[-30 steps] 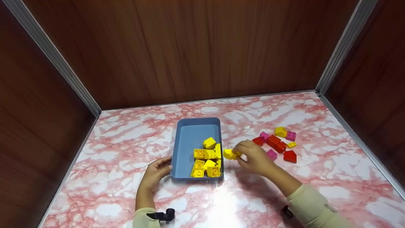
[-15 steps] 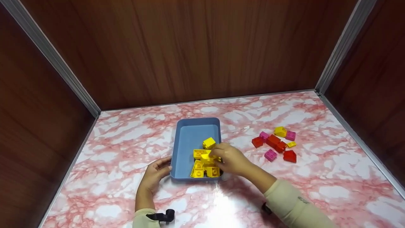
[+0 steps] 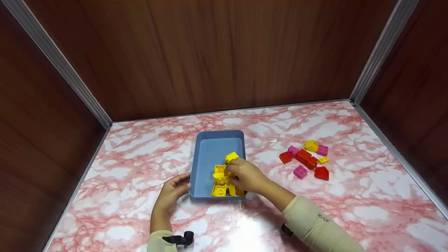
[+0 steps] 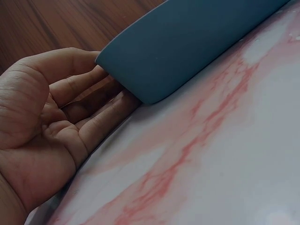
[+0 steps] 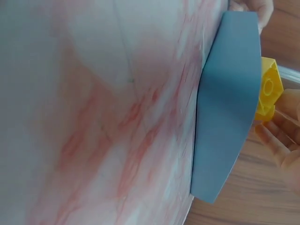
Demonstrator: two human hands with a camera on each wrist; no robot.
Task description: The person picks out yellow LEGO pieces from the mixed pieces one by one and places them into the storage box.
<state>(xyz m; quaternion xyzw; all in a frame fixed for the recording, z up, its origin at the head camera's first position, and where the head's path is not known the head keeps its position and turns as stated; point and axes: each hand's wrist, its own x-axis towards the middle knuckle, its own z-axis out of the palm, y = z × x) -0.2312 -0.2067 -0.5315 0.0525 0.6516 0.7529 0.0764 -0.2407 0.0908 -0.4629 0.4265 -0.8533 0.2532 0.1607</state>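
Note:
A blue-grey rectangular tray (image 3: 207,164) stands on the table with several yellow toy bricks (image 3: 219,191) at its near right end. My left hand (image 3: 170,191) touches the tray's left wall near the front corner. In the left wrist view its fingers (image 4: 110,112) lie fairly straight along the tray wall (image 4: 154,56). Over the tray's right side, my right hand (image 3: 247,176) holds a yellow brick (image 3: 218,179) by its right end, above the other bricks. The right wrist view shows a hollow-bottomed yellow brick (image 5: 268,87) above the rim, beside the right fingertips.
Right of the tray, several loose bricks lie in a group: red bricks (image 3: 303,156), a pink brick (image 3: 300,172), a yellow brick (image 3: 310,145) and a small flat yellow one (image 3: 323,160). Dark wood-look panels (image 3: 224,59) enclose the marbled table (image 3: 147,140).
My right hand has carried the yellow brick left, from beside the tray's right wall to over the bricks inside. The left hand stays at the tray's left wall.

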